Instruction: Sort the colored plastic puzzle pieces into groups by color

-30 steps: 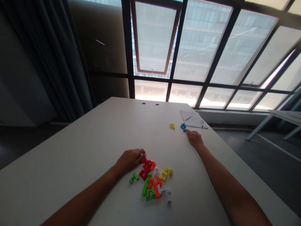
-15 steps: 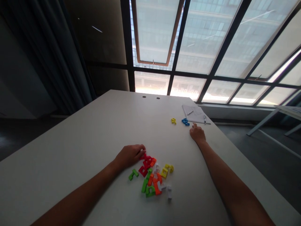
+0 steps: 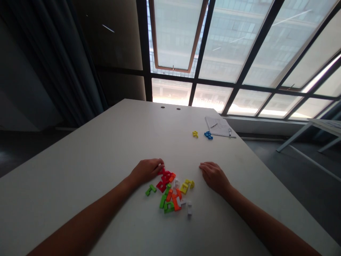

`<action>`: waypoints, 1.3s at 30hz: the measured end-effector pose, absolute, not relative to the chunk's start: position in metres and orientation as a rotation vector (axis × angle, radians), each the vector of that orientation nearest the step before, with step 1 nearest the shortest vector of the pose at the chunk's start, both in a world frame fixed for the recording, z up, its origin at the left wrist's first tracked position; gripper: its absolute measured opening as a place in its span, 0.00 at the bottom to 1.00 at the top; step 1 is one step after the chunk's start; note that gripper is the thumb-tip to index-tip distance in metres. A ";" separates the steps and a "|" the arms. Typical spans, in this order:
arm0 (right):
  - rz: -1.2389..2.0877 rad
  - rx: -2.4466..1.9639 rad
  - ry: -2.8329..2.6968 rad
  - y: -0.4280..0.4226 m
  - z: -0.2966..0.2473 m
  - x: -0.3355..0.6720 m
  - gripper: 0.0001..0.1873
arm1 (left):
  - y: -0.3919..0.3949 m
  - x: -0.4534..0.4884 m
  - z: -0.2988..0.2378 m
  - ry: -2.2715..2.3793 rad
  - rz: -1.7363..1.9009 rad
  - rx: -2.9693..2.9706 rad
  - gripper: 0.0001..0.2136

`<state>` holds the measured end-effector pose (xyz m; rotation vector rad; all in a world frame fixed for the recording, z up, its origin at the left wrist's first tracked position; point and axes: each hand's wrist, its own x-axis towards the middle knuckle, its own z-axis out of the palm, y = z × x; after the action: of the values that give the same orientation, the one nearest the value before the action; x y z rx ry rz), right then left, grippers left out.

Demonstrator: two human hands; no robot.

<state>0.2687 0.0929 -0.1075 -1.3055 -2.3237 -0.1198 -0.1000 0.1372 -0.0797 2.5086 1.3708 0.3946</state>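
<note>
A heap of small plastic puzzle pieces (image 3: 173, 192) in red, orange, green, yellow and white lies on the white table (image 3: 106, 153) in front of me. My left hand (image 3: 146, 170) rests at the heap's upper left, fingers curled, fingertips touching a red piece (image 3: 165, 175). My right hand (image 3: 213, 176) lies palm down on the table just right of the heap, fingers apart and holding nothing. A lone green piece (image 3: 150, 190) sits to the heap's left. Farther back a yellow piece (image 3: 195, 134) and a blue piece (image 3: 208, 135) lie apart from the heap.
A sheet of paper (image 3: 217, 126) with a pen (image 3: 229, 132) lies at the table's far right edge. Two cable holes (image 3: 170, 107) mark the far end. Large windows stand behind, a dark curtain at left, another table (image 3: 325, 126) to the right.
My right hand has drawn back from beside the blue piece to the table next to the heap, leaving the blue piece behind. The left hand has stayed put.
</note>
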 end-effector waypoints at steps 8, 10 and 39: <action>0.071 -0.805 -2.435 0.049 -0.089 0.237 0.15 | 0.135 -0.101 -0.076 1.347 0.419 2.507 0.15; 0.082 -0.760 -2.508 0.052 -0.087 0.236 0.15 | 0.135 -0.101 -0.077 1.347 0.417 2.506 0.15; -0.061 -1.940 -2.140 0.201 -0.101 0.245 0.34 | 0.137 -0.101 -0.079 1.373 0.417 2.510 0.15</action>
<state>0.2446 0.2012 -0.1011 -1.9397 -2.1398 -0.0608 -0.1007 0.1365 -0.0786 2.5101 1.3730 0.4172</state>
